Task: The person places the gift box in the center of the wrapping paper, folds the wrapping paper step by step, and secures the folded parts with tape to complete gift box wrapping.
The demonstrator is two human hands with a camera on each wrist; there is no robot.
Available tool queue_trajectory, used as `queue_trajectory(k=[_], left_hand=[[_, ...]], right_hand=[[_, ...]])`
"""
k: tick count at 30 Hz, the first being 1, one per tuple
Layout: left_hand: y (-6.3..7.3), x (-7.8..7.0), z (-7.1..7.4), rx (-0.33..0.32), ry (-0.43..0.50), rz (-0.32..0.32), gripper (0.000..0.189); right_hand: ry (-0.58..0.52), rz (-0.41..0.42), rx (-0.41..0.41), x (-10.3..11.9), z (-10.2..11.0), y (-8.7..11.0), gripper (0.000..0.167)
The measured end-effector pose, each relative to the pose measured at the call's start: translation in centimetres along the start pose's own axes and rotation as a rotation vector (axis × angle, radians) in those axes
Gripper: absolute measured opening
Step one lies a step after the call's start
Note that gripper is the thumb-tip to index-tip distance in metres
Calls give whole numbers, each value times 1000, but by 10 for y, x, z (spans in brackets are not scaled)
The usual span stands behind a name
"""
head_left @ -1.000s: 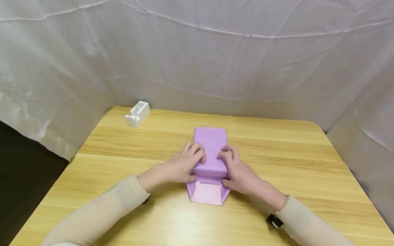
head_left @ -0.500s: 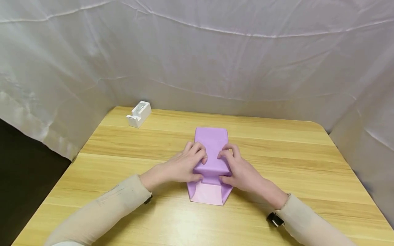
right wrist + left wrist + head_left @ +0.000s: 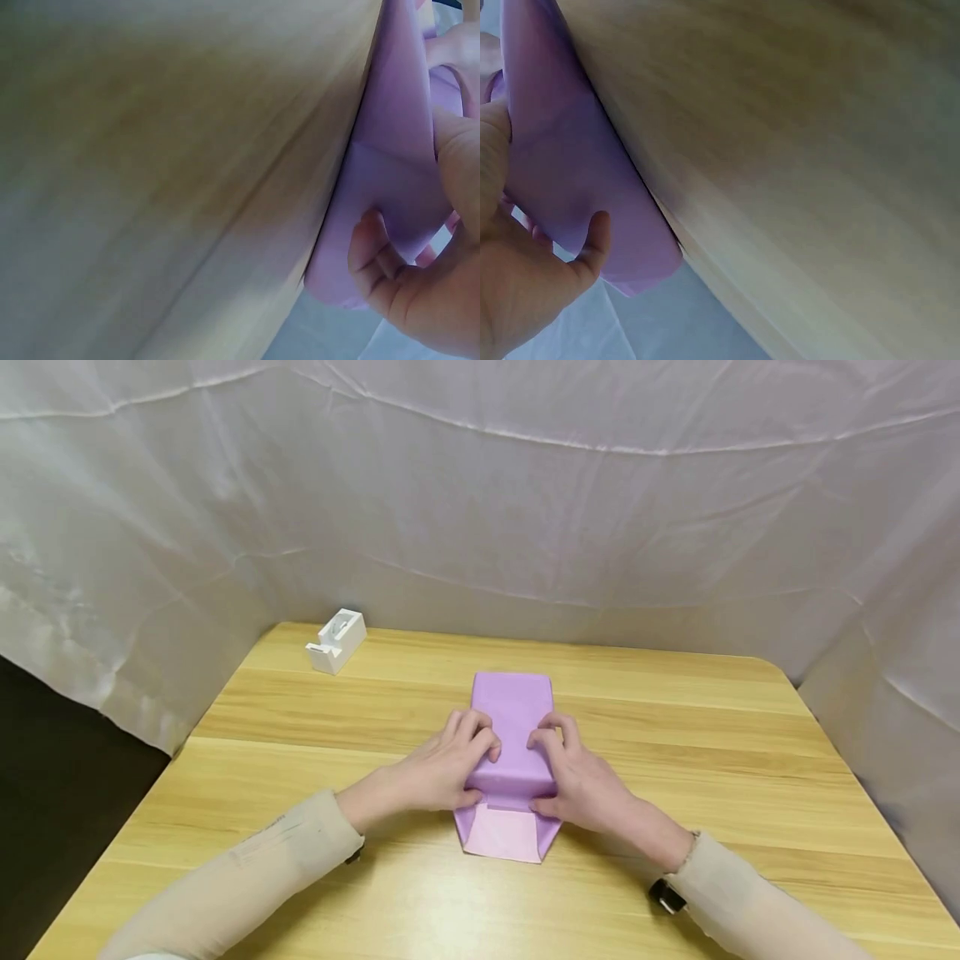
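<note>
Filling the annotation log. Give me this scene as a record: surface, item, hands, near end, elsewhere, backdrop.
surface: yellowish wood-grain table
item: oblong purple package, apparently paper-wrapped, lying on it
hands: left hand and right hand grip its opposite sides, thumbs at the near end
near end: pale pink-faced flap pointing toward the person, purple side edges folded in
elsewhere: blocky white tape dispenser, far left corner
backdrop: draped grey shiny fabric

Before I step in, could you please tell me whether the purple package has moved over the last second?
No: in the head view, the purple package lies in the same place relative to the white tape dispenser.
</note>
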State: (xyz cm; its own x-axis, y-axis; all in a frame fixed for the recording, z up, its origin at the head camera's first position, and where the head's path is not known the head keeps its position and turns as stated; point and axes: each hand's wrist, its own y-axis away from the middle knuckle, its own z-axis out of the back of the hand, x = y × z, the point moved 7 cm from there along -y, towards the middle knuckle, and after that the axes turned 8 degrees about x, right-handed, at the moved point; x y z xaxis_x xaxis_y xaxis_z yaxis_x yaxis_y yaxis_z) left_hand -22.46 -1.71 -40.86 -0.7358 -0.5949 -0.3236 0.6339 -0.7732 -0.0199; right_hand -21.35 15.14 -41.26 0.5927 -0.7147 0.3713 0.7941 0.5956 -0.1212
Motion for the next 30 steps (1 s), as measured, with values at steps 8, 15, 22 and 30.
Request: queue_trajectory(k=[8, 15, 22, 30], left_hand=[[1, -2, 0, -2, -51, -11, 60], [0, -4, -1, 10, -102, -29, 59], [-8, -11, 2, -39, -194, -45, 54], [-15, -18, 6, -40, -350, 8, 59]], right_hand=[[1, 2, 23, 1, 3, 2, 83], [-58, -13, 59, -1, 5, 5, 82], [-126, -17, 72, -2, 10, 11, 77], [-203, -68, 94, 1, 13, 20, 77]])
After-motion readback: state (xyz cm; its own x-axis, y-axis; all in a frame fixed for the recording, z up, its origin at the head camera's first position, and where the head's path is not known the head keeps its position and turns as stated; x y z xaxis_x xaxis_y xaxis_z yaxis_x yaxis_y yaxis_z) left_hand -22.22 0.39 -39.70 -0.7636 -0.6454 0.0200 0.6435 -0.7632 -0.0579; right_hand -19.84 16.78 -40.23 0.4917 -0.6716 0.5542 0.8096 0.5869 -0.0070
